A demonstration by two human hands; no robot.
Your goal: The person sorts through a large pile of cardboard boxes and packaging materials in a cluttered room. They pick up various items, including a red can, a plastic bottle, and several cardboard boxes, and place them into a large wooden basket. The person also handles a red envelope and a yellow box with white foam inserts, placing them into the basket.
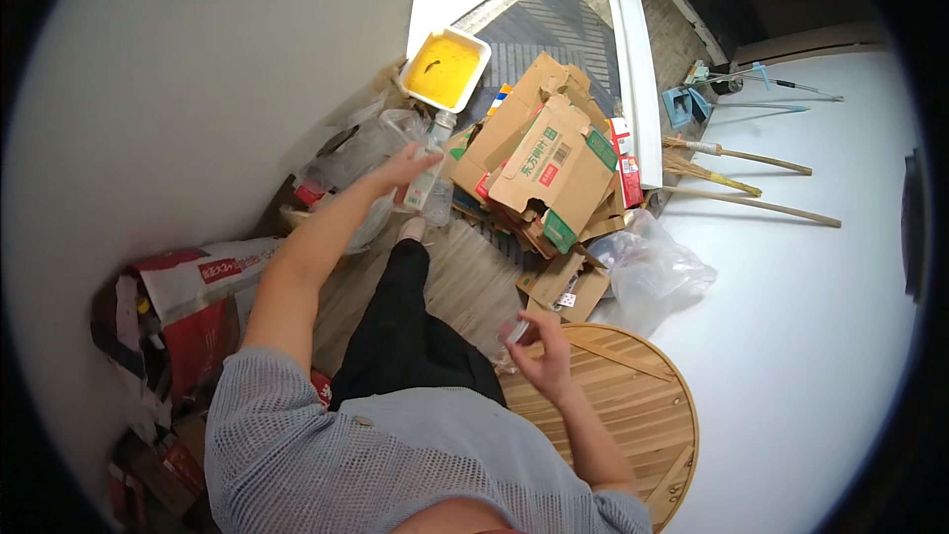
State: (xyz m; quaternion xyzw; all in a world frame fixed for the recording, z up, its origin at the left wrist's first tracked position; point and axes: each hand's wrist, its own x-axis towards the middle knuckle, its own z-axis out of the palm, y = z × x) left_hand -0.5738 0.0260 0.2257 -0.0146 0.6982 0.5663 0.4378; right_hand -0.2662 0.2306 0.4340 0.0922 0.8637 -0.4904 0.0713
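Note:
Stretched forward, my left hand (409, 165) grips a clear bottle (423, 190) around its body, neck pointing away from me. Clear plastic packaging (363, 152) lies around and beyond that hand along the left wall. In my right hand (547, 357), near my waist, is a small clear item (514, 329) with a whitish edge, pinched between thumb and fingers; its exact kind is unclear. Beneath that hand is a round slatted wooden panel (630, 400). Flattened cardboard boxes (552, 156), some bearing printing, form a pile ahead of me.
A white tub (483, 59) with yellow contents stands past the bottle. A long white panel (636, 81) lies beyond the cardboard. Brooms (741, 182) and a blue dustpan (678, 107) lean by the right wall. A translucent plastic bag (660, 259) and an opened red-and-white sack (200, 334) flank me.

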